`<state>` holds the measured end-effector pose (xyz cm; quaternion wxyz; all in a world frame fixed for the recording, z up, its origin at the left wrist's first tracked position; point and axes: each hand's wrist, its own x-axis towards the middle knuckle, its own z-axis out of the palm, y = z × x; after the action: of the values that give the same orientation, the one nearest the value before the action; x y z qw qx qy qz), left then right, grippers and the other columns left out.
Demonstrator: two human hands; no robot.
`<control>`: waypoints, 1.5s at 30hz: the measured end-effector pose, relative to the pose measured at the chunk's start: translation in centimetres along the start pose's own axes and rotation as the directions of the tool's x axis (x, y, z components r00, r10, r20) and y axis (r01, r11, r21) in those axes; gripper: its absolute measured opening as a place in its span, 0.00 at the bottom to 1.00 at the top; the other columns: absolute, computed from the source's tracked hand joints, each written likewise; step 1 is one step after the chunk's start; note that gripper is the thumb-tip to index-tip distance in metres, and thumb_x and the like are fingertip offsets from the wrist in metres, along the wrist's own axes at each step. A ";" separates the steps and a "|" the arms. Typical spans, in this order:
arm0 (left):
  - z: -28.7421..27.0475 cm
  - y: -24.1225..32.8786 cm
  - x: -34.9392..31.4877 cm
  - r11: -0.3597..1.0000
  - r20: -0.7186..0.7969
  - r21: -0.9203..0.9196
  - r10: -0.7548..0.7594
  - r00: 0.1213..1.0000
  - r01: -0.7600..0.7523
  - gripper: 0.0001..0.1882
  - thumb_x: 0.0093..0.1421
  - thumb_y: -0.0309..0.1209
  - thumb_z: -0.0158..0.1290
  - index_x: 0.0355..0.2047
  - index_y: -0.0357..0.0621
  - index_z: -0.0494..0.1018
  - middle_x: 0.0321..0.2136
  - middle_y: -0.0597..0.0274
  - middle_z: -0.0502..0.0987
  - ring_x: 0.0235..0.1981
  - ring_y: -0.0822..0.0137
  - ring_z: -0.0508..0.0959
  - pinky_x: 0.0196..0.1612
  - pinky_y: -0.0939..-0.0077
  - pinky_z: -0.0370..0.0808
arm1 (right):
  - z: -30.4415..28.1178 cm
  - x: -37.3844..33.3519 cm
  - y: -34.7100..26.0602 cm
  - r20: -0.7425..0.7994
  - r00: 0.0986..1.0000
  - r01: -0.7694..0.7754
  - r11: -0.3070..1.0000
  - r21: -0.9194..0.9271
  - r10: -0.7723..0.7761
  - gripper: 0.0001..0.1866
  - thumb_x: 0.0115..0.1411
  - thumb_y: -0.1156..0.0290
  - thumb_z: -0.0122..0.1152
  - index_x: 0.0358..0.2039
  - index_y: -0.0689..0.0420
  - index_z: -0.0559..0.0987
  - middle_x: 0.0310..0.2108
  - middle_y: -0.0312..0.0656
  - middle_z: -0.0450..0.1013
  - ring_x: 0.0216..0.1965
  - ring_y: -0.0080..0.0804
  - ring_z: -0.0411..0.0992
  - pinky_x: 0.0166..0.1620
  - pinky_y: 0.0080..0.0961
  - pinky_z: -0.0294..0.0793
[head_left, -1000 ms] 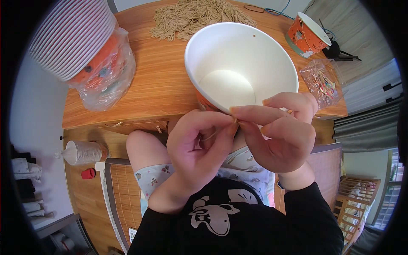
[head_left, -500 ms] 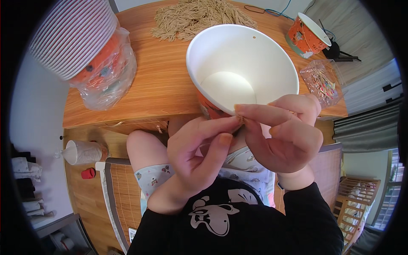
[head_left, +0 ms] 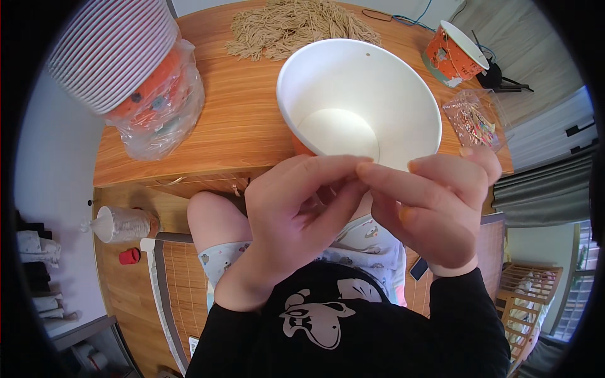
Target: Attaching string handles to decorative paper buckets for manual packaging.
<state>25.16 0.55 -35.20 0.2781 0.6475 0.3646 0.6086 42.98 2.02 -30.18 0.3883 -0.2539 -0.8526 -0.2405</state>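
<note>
— While you scan from the left, what do you see first?

— Up on the wooden table stands a stack of striped bowls in a clear plastic bag, and further back a heap of pale dry noodles.

— And the hands?

— The left hand has thumb and forefinger pressed together, pinching the near rim of the big white paper bowl. The right hand meets it fingertip to fingertip and pinches the same spot on the rim; whether something small sits between the fingers, I cannot tell.

— Where is the bowl?

— At the table's near edge, just beyond the knuckles, mouth tipped toward the person.

— How would it handle?

— I'd judge it light and thin-walled, easy to dent, a bit slick inside. The rolled rim looks stiffest, so that is the place to grip.

— Further right?

— An orange cup on its side and a small clear packet.
</note>
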 end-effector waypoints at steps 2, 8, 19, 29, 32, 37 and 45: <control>0.1 0.2 0.0 1.000 -0.020 0.001 0.029 0.999 -0.029 0.12 0.53 0.18 0.63 0.38 0.40 0.80 0.25 0.62 0.80 0.21 0.77 0.78 0.22 0.85 0.72 | -0.5 -0.1 -0.2 -0.002 0.999 0.046 0.996 -0.079 -0.047 0.22 0.34 0.75 0.74 0.33 0.37 0.88 0.27 0.23 0.67 0.37 0.22 0.65 0.44 0.27 0.58; 0.5 0.5 0.2 0.979 -0.051 0.149 0.145 0.988 -0.136 0.10 0.52 0.18 0.64 0.35 0.40 0.81 0.20 0.65 0.77 0.17 0.78 0.73 0.21 0.85 0.67 | -1.5 0.4 -1.2 0.129 0.983 -0.107 0.982 -0.152 0.127 0.17 0.36 0.78 0.73 0.28 0.44 0.82 0.29 0.25 0.73 0.36 0.25 0.66 0.44 0.28 0.57; 0.8 1.0 0.2 0.933 -0.040 0.303 0.214 0.976 -0.192 0.11 0.51 0.16 0.63 0.36 0.40 0.81 0.21 0.63 0.76 0.17 0.77 0.70 0.21 0.84 0.63 | -2.1 1.1 -0.4 0.251 0.951 -0.217 0.969 0.119 0.182 0.23 0.44 0.85 0.64 0.32 0.52 0.61 0.30 0.36 0.78 0.33 0.34 0.68 0.43 0.32 0.60; 1.0 0.1 0.5 0.899 -0.047 0.352 0.293 0.955 -0.259 0.11 0.50 0.18 0.64 0.34 0.40 0.80 0.22 0.61 0.77 0.21 0.66 0.79 0.23 0.76 0.74 | -0.7 -1.4 -0.1 0.194 0.865 -0.498 0.746 0.441 0.463 0.16 0.39 0.84 0.64 0.23 0.52 0.68 0.31 0.32 0.78 0.30 0.34 0.66 0.37 0.30 0.63; 0.7 0.3 0.7 0.892 -0.048 0.374 0.291 0.955 -0.253 0.11 0.50 0.18 0.64 0.35 0.40 0.80 0.22 0.62 0.77 0.21 0.66 0.78 0.22 0.75 0.74 | -0.2 -1.4 0.0 0.143 0.894 -0.435 0.746 0.505 0.425 0.18 0.39 0.84 0.65 0.24 0.53 0.66 0.30 0.33 0.78 0.28 0.34 0.66 0.32 0.30 0.64; 1.0 -0.3 0.9 0.879 -0.049 0.385 0.325 0.944 -0.283 0.12 0.50 0.20 0.65 0.36 0.40 0.80 0.21 0.62 0.77 0.20 0.66 0.78 0.22 0.76 0.73 | -0.3 -1.8 -0.7 0.133 0.856 -0.504 0.752 0.425 0.499 0.21 0.40 0.84 0.66 0.32 0.51 0.68 0.33 0.30 0.76 0.34 0.31 0.67 0.43 0.32 0.60; 1.0 -0.4 0.8 0.873 -0.067 0.404 0.326 0.943 -0.273 0.13 0.49 0.21 0.66 0.37 0.41 0.81 0.22 0.63 0.78 0.20 0.68 0.77 0.22 0.77 0.73 | -0.6 -0.6 -0.2 0.227 0.927 -0.359 0.885 0.298 0.299 0.23 0.52 0.84 0.66 0.39 0.54 0.61 0.33 0.41 0.77 0.33 0.32 0.69 0.44 0.31 0.63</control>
<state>26.14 1.49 -35.19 0.0212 0.6966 0.3908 0.6014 43.51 1.32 -30.28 0.3847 -0.3459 -0.8558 0.0002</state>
